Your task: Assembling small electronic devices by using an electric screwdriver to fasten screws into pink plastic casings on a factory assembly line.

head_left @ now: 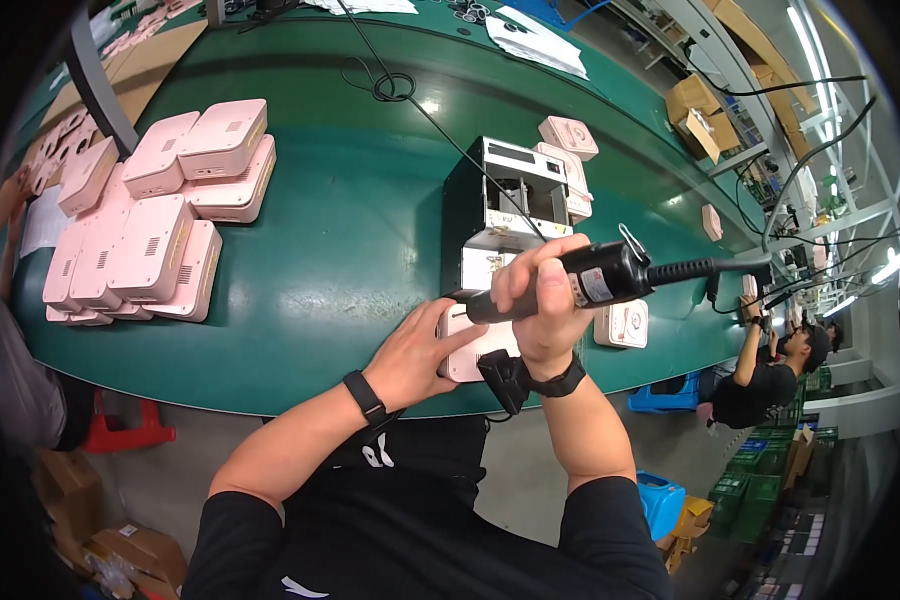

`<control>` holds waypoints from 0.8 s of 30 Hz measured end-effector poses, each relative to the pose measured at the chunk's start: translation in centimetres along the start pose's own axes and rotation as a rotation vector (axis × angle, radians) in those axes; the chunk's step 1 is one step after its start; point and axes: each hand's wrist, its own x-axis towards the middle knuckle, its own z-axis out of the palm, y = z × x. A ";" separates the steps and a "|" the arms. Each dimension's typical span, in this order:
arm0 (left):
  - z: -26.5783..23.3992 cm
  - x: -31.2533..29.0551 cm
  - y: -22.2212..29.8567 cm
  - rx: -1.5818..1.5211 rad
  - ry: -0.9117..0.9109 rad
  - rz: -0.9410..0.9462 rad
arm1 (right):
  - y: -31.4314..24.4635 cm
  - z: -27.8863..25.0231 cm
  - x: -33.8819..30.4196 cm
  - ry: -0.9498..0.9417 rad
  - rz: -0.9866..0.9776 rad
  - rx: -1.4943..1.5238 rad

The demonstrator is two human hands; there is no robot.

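My right hand (545, 325) is wrapped around a black electric screwdriver (602, 275), tilted so its cable end points right. The tip of the screwdriver (460, 313) reaches a corner of a pink plastic box (470, 362) at the bench's near edge. My left hand (410, 350) grips this box from its left side, thumb and fingers against it. Part of the box is hidden under my right hand and the wrist-worn device. Just beyond the box stands a black and white screw feeder (505, 185).
Several pink boxes (150, 240) are piled on the green bench (340, 200) at the left. Another pink box (622, 325) lies right of my hands, and more (570, 137) sit behind the feeder. A black cable (395, 88) hangs over the bench. A co-worker (765, 380) works at the far right.
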 end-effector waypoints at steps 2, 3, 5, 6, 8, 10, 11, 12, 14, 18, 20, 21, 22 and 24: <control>0.1 0.0 -0.1 -0.007 0.017 0.009 | 0.1 0.4 0.1 0.064 0.010 -0.041; 0.0 0.0 0.0 -0.011 0.009 0.021 | -0.4 0.1 0.1 0.075 0.003 -0.048; -0.7 -0.6 0.2 0.021 -0.012 0.003 | -1.8 -0.7 0.4 0.061 -0.037 -0.014; -1.1 -0.8 0.2 0.040 -0.016 -0.012 | -2.4 -1.2 0.7 0.046 -0.054 0.007; -2.2 -1.3 0.0 0.054 0.004 -0.032 | -3.8 -2.5 1.6 0.067 -0.130 -0.027; -3.0 -1.6 -0.1 0.075 0.031 -0.066 | -4.0 -3.1 2.4 0.101 -0.206 -0.065; -3.2 -1.5 -0.2 0.074 0.023 -0.060 | -3.7 -3.5 3.0 0.123 -0.210 -0.112; -3.4 -1.3 -0.4 0.081 0.013 -0.061 | -3.3 -3.9 3.4 0.145 -0.213 -0.158; -3.7 -1.1 -0.7 0.096 0.006 -0.080 | -2.7 -4.1 3.7 0.159 -0.207 -0.200; -3.5 -1.2 -0.9 0.094 0.012 -0.084 | -2.0 -4.2 3.1 0.120 -0.039 -0.278; -3.7 -1.0 -1.0 0.097 0.009 -0.092 | -3.1 -4.3 2.1 0.120 -0.090 -0.174; -3.8 -0.8 -1.1 0.107 0.012 -0.089 | -3.7 -4.3 1.5 0.123 -0.114 -0.124; -3.6 -1.0 -0.9 0.118 0.014 -0.085 | -4.0 -4.3 1.1 0.128 -0.097 -0.128; -3.6 -1.2 -0.9 0.114 0.005 -0.101 | -3.9 -4.1 2.0 0.152 -0.161 -0.082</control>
